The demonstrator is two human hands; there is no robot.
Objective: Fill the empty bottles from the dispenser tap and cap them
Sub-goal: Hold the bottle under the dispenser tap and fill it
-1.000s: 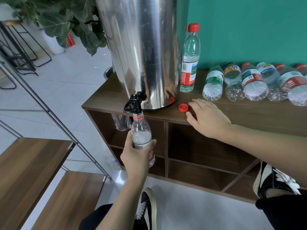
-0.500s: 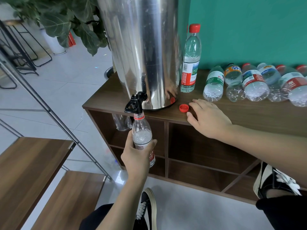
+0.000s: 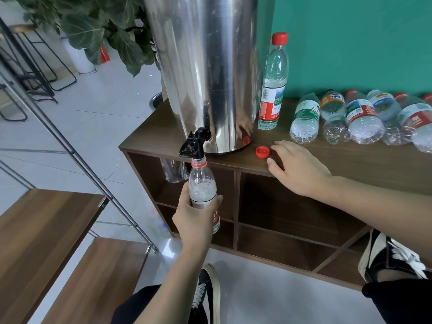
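Below, clear ribbed plastic bottle (image 3: 203, 192) (foaming inside) under black tap (image 3: 192, 146).

**What I can't make out**

The steel dispenser (image 3: 205, 66) runs off the top edge, so I never see its lid. My left hand (image 3: 194, 220) covers most of the label on the bottle (image 3: 203, 190) under the tap. At far right, the row of lying bottles (image 3: 364, 118) is cut by the frame. The plant (image 3: 98, 26) is cropped above.
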